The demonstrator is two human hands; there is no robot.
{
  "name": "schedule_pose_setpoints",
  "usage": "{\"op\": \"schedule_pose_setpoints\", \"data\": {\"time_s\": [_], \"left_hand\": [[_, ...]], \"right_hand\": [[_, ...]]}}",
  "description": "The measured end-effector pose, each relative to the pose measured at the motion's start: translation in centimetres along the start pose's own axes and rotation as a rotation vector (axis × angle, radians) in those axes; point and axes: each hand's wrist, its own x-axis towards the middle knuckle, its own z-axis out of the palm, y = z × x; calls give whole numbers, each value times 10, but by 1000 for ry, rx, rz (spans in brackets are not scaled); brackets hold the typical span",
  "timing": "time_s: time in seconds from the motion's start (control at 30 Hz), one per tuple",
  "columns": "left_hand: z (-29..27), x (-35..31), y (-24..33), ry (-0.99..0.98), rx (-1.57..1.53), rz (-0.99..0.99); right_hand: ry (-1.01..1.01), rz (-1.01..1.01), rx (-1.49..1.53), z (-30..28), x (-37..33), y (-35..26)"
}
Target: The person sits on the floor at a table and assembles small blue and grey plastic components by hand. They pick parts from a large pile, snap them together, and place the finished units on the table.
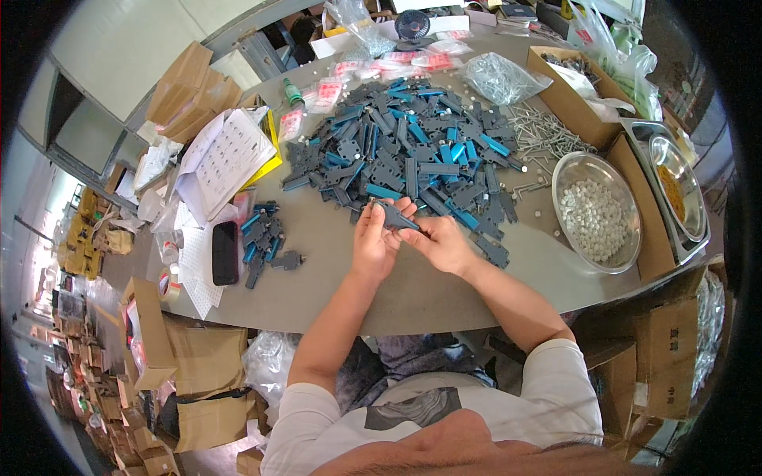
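Observation:
Between both hands, just in front of the big heap, I hold a dark grey plastic part (394, 216). My left hand (376, 239) is closed round its left end, thumb on top. My right hand (441, 243) pinches its right end. Behind them spreads a large pile of dark grey and blue plastic parts (421, 168). A smaller group of the same parts (262, 238) lies to the left on the table (381, 300). Whether a small piece is also tucked under my fingers is hidden.
On the right stand a metal bowl of small white pieces (595, 214), loose bent metal rods (548, 131) and a cardboard box (587, 79). At left lie a black phone (225, 252) and printed papers (226, 163). Small plastic bags (413, 62) and a small fan (412, 25) are at the back.

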Motion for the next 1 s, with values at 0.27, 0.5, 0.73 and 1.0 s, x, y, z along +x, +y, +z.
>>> {"op": "schedule_pose_setpoints", "data": {"time_s": [0.27,0.5,0.73,1.0], "left_hand": [[-1,0,1,-32,8,9],[5,-4,2,-48,-36,59],[0,-4,3,-84,-51,44],[-72,9,79,562,681,335]], "right_hand": [[-4,6,119,2,0,5],[51,-123,56,3,-4,-1],[92,-287,-234,5,-9,-2],[359,-226,-829,-55,7,24]]}}
